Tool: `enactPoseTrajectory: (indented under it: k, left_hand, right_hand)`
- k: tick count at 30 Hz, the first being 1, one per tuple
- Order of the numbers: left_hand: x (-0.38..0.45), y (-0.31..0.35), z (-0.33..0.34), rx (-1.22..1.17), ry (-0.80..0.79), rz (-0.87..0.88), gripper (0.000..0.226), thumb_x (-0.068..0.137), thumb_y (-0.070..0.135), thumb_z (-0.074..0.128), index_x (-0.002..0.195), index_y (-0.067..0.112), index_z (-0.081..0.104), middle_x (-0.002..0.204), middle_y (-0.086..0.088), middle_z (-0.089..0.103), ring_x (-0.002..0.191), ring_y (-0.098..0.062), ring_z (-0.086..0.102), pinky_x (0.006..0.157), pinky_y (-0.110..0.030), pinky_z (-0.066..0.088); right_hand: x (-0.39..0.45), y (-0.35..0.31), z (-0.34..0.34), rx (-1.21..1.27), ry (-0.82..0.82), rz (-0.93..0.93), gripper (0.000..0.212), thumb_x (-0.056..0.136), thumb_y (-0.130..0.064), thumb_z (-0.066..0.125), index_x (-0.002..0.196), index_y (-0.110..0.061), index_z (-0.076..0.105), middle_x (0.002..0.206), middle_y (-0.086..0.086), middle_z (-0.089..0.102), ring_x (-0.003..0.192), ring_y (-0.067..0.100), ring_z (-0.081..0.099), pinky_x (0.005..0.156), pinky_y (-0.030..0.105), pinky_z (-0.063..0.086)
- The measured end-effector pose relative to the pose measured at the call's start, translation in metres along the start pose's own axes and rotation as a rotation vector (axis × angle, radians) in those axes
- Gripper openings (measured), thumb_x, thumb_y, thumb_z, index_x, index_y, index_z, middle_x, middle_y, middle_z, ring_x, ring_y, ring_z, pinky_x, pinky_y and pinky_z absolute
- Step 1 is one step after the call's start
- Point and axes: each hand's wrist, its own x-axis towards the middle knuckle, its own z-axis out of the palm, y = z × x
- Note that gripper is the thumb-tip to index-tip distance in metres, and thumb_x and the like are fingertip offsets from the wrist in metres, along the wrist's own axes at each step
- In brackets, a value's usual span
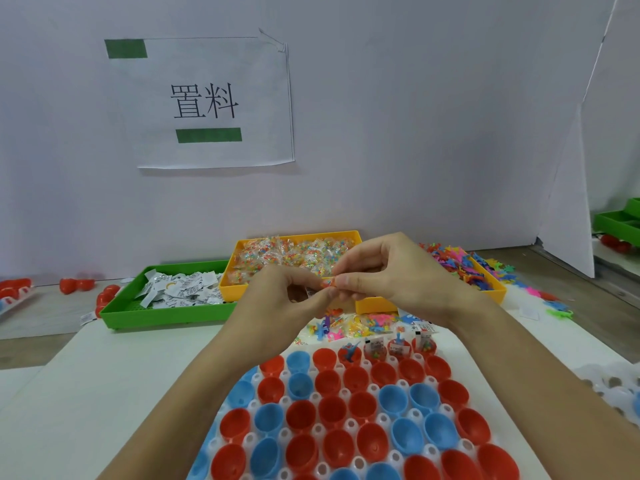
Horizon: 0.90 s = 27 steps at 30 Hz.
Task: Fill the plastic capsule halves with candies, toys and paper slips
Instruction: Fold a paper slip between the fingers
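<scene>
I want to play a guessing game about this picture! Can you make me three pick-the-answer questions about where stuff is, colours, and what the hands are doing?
1. Where are the paper slips?
A. green tray
B. yellow tray
C. on the wall

2. What colours are the capsule halves?
A. green and yellow
B. red and blue
C. all white

3. What are the hands doing?
A. resting flat
B. pinching a small item together
C. lifting a tray

Answers:
1 A: slips fill the green tray.
2 B: capsule halves are red and blue.
3 B: left hand and right hand pinch a small item.

"置料" on wall sheet
</scene>
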Motion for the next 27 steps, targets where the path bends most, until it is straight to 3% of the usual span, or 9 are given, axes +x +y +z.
enactPoseTrajectory:
  k: [3, 5, 8, 15, 19, 23, 27]
  left_hand:
    - [0.0, -0.002, 0.001, 0.068, 0.008, 0.037, 0.021, 0.092, 0.03, 0.066, 0.074, 0.023, 0.075, 0.059, 0.004, 0.065, 0.051, -0.009, 0.054, 0.049, -0.027, 0.043]
    - [0.0, -0.001, 0.002, 0.103, 0.008, 0.058, 0.029, 0.093, 0.029, 0.066, 0.064, 0.029, 0.067, 0.05, 0.008, 0.056, 0.045, -0.005, 0.042, 0.046, -0.015, 0.031]
    - [0.0, -0.001, 0.005, 0.125, -0.005, 0.078, 0.037, 0.093, 0.03, 0.064, 0.057, 0.036, 0.059, 0.045, 0.011, 0.048, 0.043, -0.006, 0.038, 0.044, -0.015, 0.03]
    - [-0.001, -0.005, 0.004, 0.124, -0.063, 0.051, 0.016, 0.087, 0.037, 0.072, 0.074, 0.028, 0.075, 0.056, 0.011, 0.064, 0.048, -0.006, 0.05, 0.046, -0.02, 0.037]
    - [0.001, -0.009, -0.002, 0.154, 0.005, 0.016, 0.014, 0.091, 0.025, 0.067, 0.079, 0.027, 0.075, 0.061, 0.011, 0.066, 0.057, -0.005, 0.06, 0.054, -0.018, 0.046]
    - [0.002, -0.009, -0.006, 0.229, 0.045, -0.031, 0.01, 0.09, 0.018, 0.068, 0.091, 0.023, 0.077, 0.071, 0.02, 0.065, 0.071, 0.002, 0.063, 0.065, -0.008, 0.046]
    - [0.001, -0.006, -0.007, 0.244, 0.054, -0.033, 0.01, 0.09, 0.018, 0.069, 0.09, 0.023, 0.077, 0.073, 0.02, 0.066, 0.073, -0.001, 0.064, 0.066, -0.008, 0.046]
  right_hand:
    - [0.0, 0.0, 0.0, 0.01, -0.016, 0.031, 0.008, 0.09, -0.01, 0.072, 0.097, -0.008, 0.075, 0.087, 0.01, 0.078, 0.084, 0.02, 0.075, 0.07, 0.019, 0.057]
    - [-0.001, -0.001, -0.001, 0.034, -0.03, 0.073, 0.011, 0.092, -0.013, 0.07, 0.1, -0.006, 0.074, 0.088, 0.01, 0.077, 0.086, 0.021, 0.075, 0.07, 0.021, 0.057]
    - [-0.001, -0.001, -0.002, 0.042, -0.039, 0.118, 0.012, 0.093, -0.014, 0.069, 0.1, -0.005, 0.074, 0.086, 0.011, 0.077, 0.083, 0.021, 0.075, 0.068, 0.02, 0.057]
    - [0.0, 0.004, -0.007, -0.244, -0.062, 0.087, 0.006, 0.09, -0.014, 0.074, 0.086, -0.015, 0.078, 0.076, 0.001, 0.077, 0.076, 0.014, 0.075, 0.074, 0.025, 0.061]
    - [0.001, 0.008, -0.007, -0.532, -0.106, 0.119, 0.009, 0.085, -0.017, 0.079, 0.078, -0.023, 0.078, 0.07, -0.01, 0.075, 0.068, 0.002, 0.071, 0.066, 0.017, 0.056]
    - [0.002, 0.01, 0.001, -0.602, -0.153, 0.131, 0.011, 0.085, -0.015, 0.078, 0.079, -0.024, 0.079, 0.076, -0.013, 0.076, 0.071, -0.006, 0.069, 0.065, 0.01, 0.053]
    - [0.003, 0.011, 0.008, -0.619, -0.196, 0.134, 0.008, 0.086, -0.015, 0.077, 0.084, -0.022, 0.08, 0.08, -0.011, 0.077, 0.075, -0.002, 0.07, 0.075, 0.022, 0.059]
